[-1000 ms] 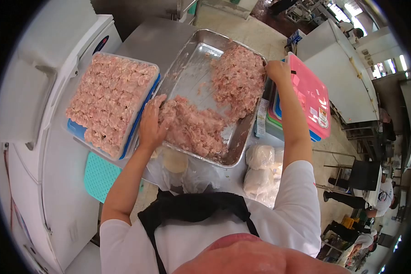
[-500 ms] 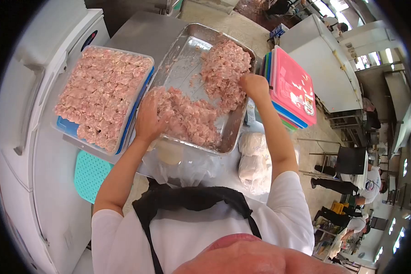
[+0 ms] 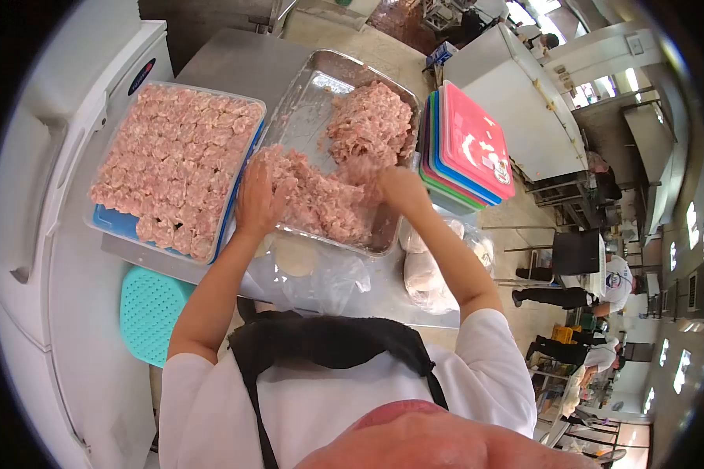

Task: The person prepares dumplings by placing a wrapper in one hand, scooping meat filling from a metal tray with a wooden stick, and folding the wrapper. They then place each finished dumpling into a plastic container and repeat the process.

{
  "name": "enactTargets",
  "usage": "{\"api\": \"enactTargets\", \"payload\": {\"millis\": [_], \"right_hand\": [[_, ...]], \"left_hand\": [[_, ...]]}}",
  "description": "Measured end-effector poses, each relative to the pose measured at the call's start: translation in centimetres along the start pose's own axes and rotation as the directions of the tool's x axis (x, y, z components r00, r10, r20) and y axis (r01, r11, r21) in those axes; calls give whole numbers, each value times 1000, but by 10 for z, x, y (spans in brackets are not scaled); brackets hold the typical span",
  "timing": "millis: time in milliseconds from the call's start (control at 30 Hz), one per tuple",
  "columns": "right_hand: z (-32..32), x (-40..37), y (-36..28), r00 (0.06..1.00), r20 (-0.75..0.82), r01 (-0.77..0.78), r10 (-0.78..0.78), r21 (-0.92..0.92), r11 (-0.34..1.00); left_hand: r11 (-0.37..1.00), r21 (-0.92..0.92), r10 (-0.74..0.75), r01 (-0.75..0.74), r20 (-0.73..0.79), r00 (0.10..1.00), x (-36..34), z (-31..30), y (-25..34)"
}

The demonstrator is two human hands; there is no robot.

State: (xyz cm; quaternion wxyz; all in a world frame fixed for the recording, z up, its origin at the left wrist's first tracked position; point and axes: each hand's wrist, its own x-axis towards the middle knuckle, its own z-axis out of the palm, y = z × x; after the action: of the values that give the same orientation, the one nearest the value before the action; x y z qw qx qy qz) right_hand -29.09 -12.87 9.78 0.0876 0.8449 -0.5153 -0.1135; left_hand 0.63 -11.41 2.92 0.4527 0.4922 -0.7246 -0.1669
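Note:
A metal tray [image 3: 301,129] holds raw ground meat, with one heap [image 3: 370,121] at the far right and a looser mound [image 3: 328,205] at the near side. My left hand [image 3: 260,197] lies against the mound's left end, its fingers stretched out and touching the meat. At the tray's right side my right hand [image 3: 401,189] is closed on some ground meat between heap and mound; motion blurs the meat at its fingertips, which are partly hidden. Left of the tray, a shallow plastic container holds rows of shaped meat pieces [image 3: 176,160], with its blue base [image 3: 117,221] showing.
Coloured plastic lids [image 3: 473,129] are stacked right of the tray. A clear plastic bag [image 3: 313,273] and white wrapped bundles [image 3: 430,277] lie at the near edge. A turquoise perforated stool [image 3: 152,313] stands below. A white appliance [image 3: 86,234] borders the left; people [image 3: 619,283] work far right.
My right hand has moved from the far heap toward me and to the left, drawing meat toward the near mound. My left hand has stayed at the mound. The view has shifted slightly.

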Motion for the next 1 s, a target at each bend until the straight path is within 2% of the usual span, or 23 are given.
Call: {"api": "enactTargets", "payload": {"millis": [33, 133, 233, 267, 333, 400, 467, 567, 633, 667, 767, 867, 1000], "right_hand": [[-8, -2, -17, 999, 37, 19, -21, 61, 998], [-7, -13, -56, 977, -134, 157, -168, -90, 984], [-13, -6, -29, 983, -19, 185, -184, 39, 982], [-27, -5, -7, 967, -79, 247, -242, 71, 966], [-71, 8, 22, 989, 47, 142, -139, -57, 988], [-84, 17, 69, 957, -237, 167, -167, -23, 986], [-82, 42, 109, 986, -146, -100, 78, -153, 983], [-50, 74, 168, 957, -161, -264, 243, -128, 956], [-21, 91, 197, 938, -192, -322, 290, -166, 932], [-1, 100, 214, 949, -217, -275, 231, -200, 941], [10, 113, 187, 934, -132, -350, 332, -144, 926], [43, 131, 167, 980, -106, -190, 171, -205, 960], [26, 121, 130, 991, -100, -101, 87, -142, 985]], "left_hand": [[1000, 1, -11, 11, 10, 1000, 1, -1, 1], [999, 29, -30, 29, 24, 999, 5, -1, 5], [997, 65, -45, 43, 34, 998, 3, -2, 5], [997, 54, -58, 56, 47, 997, 5, -4, 9], [994, 77, -79, 75, 57, 995, 2, -2, 13], [985, 149, -95, 84, 66, 993, -8, 7, 11], [985, 142, -108, 99, 59, 992, -7, 2, 21], [979, 175, -120, 107, 63, 991, -8, 6, 18], [974, 198, -127, 110, 76, 989, -8, 7, 16], [973, 202, -130, 111, 88, 988, -6, 5, 19], [968, 220, -146, 118, 115, 983, -5, 0, 25], [967, 219, -156, 131, 103, 982, -3, -1, 31], [965, 228, -150, 132, 61, 987, -11, 6, 20]]}}
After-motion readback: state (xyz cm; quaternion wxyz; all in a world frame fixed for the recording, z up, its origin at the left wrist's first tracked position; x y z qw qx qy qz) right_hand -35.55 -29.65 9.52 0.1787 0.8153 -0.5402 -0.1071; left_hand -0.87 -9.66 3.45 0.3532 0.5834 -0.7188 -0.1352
